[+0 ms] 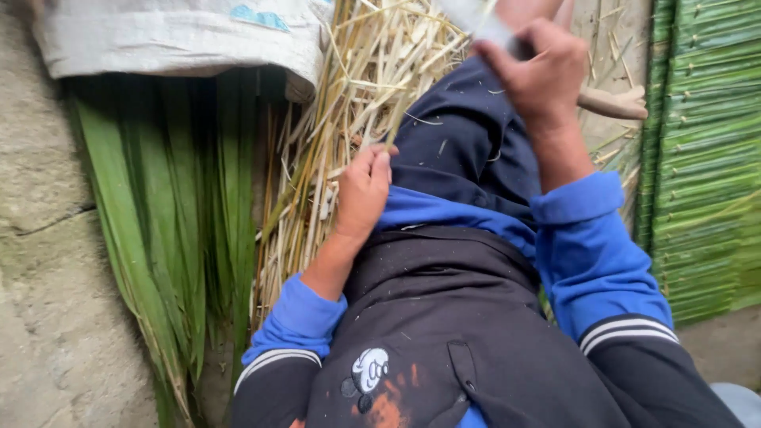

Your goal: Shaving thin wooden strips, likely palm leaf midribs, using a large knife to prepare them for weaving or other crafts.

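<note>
Down by the left knee, the left hand [363, 189] sits knuckles-up with its grip curled around a few pale dry stalks [349, 103] from the pile beside the green leaves [170, 206]. Right hand [537, 73] is raised higher, wrist bent, grip wrapped tight around a blurry grey blade-like tool [483, 24], forearm angling up from the blue cuff.

Soft, even daylight here, kinda overcast, no hard shadows or glare anywhere. It's darkest under the white sack [182, 36] at 11 o'clock, where the green leaves [158, 198] sink into shade. The right hand [539, 67] at 1 o'clock is smeared with motion blur, same for the pale blade [483, 20] it grips. Edges look slightly stretched.
</note>
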